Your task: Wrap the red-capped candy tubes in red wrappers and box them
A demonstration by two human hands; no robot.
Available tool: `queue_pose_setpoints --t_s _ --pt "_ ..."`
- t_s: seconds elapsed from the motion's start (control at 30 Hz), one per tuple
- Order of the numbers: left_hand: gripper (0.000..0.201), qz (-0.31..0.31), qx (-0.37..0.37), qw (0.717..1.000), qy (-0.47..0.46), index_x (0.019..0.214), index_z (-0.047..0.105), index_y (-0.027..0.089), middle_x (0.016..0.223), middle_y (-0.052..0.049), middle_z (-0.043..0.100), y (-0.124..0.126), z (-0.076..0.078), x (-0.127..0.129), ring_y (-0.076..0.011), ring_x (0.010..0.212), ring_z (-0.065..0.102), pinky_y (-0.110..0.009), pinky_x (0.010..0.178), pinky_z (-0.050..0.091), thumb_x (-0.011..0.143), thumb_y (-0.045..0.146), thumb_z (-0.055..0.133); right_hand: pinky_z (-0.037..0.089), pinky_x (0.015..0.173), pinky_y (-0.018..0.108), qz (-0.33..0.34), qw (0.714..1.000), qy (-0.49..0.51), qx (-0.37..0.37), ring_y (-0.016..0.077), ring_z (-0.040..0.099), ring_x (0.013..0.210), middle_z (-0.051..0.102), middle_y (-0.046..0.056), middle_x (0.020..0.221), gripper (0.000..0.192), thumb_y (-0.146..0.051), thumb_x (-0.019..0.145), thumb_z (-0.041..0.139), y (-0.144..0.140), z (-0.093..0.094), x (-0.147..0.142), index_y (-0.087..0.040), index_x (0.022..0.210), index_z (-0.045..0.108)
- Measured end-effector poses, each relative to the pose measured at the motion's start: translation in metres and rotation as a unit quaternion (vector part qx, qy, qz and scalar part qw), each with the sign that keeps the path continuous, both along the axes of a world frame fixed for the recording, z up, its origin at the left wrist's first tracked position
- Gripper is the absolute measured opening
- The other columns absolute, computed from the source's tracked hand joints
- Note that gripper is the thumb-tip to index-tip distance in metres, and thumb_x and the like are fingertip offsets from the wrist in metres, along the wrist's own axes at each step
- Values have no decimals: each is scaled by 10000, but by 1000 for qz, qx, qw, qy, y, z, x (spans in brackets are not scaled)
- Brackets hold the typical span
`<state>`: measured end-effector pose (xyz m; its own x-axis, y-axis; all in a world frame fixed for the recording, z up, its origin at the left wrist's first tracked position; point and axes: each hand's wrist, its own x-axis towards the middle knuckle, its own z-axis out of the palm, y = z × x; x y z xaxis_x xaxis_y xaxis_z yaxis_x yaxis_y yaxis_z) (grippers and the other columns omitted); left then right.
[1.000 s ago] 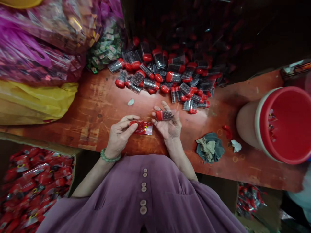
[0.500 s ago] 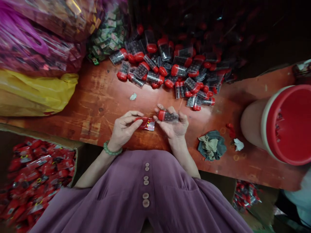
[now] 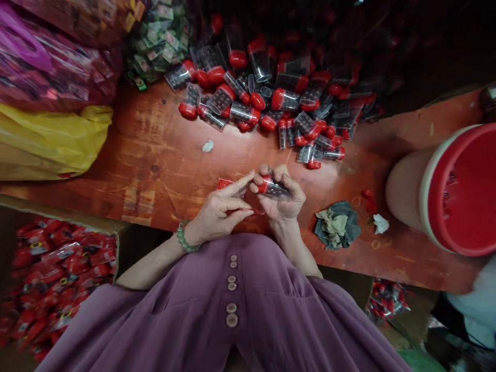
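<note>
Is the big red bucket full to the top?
No, the red bucket lies tipped on the table, and its inside looks almost bare.

dim, warm light | far side in deep shadow | edges stretched, soft

The red packet point(image 3: 225, 184) lay mostly hidden behind the left hand point(image 3: 217, 217); the right hand's point(image 3: 282, 199) fingers covered much of the red-capped tube point(image 3: 273, 188).
</note>
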<state>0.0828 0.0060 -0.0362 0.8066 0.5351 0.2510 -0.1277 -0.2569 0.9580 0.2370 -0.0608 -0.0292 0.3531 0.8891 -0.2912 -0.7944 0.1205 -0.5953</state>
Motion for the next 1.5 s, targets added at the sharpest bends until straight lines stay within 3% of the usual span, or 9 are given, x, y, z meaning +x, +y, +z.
queue_pose_setpoints --t_s 0.2,0.4,0.63,0.8,0.93,1.07,1.2,1.3,1.5 --pt "114 20 40 998 33 808 751 176 1525 -140 449 -8 5 3 -282 1279 604 -403 1027 567 872 182 657 533 610 343 -39 997 -60 -31 155 513 673 543 5 829 194 -368 726 635 1 3 -3 -262 752 474" --pt "125 22 -42 998 36 820 762 190 1512 -127 482 -7 3 6 -281 1308 582 -453 1082 521 874 235 658 586 728 433 -64 991 -104 -49 175 547 691 530 6 826 188 -401 736 611 2 -1 -5 -278 747 469" --pt "157 73 -249 963 67 902 787 197 1249 -105 684 -15 14 21 -259 1244 602 -432 1083 486 871 304 676 535 1003 510 -94 963 -250 -23 266 645 1100 569 41 1062 207 -460 763 666 -2 -5 -13 -282 784 563" --pt "191 82 -281 954 63 795 762 177 955 -62 686 -28 17 30 -192 927 640 -357 880 541 873 304 642 364 1178 553 -111 931 -338 -75 303 509 1351 627 41 1150 273 -575 795 632 -13 -16 -24 -309 858 618" --pt "173 111 -205 969 76 806 751 183 917 -53 685 -27 9 30 -190 906 641 -350 871 539 878 287 632 259 1245 506 -76 928 -346 -113 268 395 1450 623 21 1303 365 -647 818 609 -22 -21 -24 -333 1000 642" --pt "135 153 -40 985 70 833 740 179 1071 -83 703 -20 -8 26 -211 1019 658 -373 943 538 874 220 618 367 1187 433 24 938 -323 -123 215 560 1288 671 22 1264 377 -570 896 590 -28 -23 -13 -301 1155 642" --pt "191 96 110 986 78 911 722 160 1104 -120 680 -20 -25 25 -218 1022 656 -384 920 555 897 152 532 475 1062 368 86 935 -316 -139 175 655 1070 714 9 1131 447 -641 907 532 -33 -27 0 -277 1113 692" --pt "206 43 156 983 87 933 702 149 1068 -125 670 -23 -30 28 -225 1000 648 -394 904 565 897 125 501 484 1041 351 99 919 -347 -159 170 653 1040 720 14 1088 476 -665 904 511 -37 -27 8 -269 1065 720" --pt "224 4 183 980 71 913 696 134 1047 -134 661 -25 -38 40 -221 969 647 -375 852 572 902 98 475 473 1070 374 40 883 -447 -134 186 618 1135 686 6 1195 308 -483 892 651 -40 -6 20 -334 1155 708"
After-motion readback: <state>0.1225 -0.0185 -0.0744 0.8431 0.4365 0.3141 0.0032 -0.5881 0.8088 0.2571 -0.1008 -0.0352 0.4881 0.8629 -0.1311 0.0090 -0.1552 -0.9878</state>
